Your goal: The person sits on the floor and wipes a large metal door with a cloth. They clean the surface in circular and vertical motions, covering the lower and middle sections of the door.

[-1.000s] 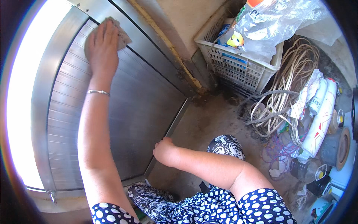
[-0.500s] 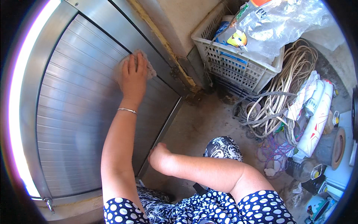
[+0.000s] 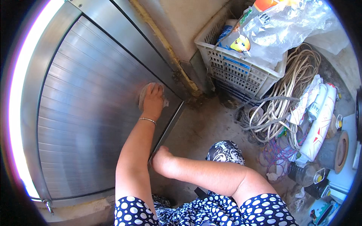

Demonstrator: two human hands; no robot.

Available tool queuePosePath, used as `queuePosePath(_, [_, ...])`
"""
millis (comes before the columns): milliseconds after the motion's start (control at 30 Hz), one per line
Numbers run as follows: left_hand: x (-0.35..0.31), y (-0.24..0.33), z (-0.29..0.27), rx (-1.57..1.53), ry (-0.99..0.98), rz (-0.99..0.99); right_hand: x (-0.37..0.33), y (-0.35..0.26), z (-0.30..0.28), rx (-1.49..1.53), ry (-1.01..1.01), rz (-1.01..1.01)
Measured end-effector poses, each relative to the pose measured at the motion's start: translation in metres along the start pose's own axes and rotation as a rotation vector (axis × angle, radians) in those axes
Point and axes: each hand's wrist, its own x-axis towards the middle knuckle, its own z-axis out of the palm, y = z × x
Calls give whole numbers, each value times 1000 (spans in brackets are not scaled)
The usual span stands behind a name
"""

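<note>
Against the grey metal door (image 3: 86,124), near its right-hand corner, a pale brownish cloth (image 3: 143,97) lies under the person's left hand (image 3: 154,101). The cloth is in that hand's hold, pinned between fingers and metal; its edges show on both sides of the hand, just past the knuckles. A thin bracelet (image 3: 147,120) circles the left wrist. Lower down, well apart from the cloth, the right hand (image 3: 162,162) is at the door's edge, its fingers turned away, so whether they grip that edge cannot be told. Beyond the right forearm, a patterned trouser knee (image 3: 225,152) shows above the floor (image 3: 196,128). Farther off stands a whitish plastic crate (image 3: 234,64), a clear plastic bag (image 3: 281,32) spilling over it. Next to the crate lie a coil of pale cord (image 3: 301,69), a white roll (image 3: 319,122) and a clear bottle (image 3: 305,173).
</note>
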Motion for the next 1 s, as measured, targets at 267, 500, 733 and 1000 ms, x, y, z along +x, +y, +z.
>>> queuePosePath(267, [22, -59, -124, 225, 59, -178, 3, 11, 5, 104, 119, 134])
queuePosePath(500, [6, -146, -230, 591, 193, -468, -39, 19, -15, 69, 130, 22])
queuePosePath(733, [4, -154, -221, 523, 307, -429, -26, 10, -3, 52, 203, 53])
queuePosePath(1000, [14, -101, -136, 333, 227, -193, -28, 9, -7, 72, 143, 56])
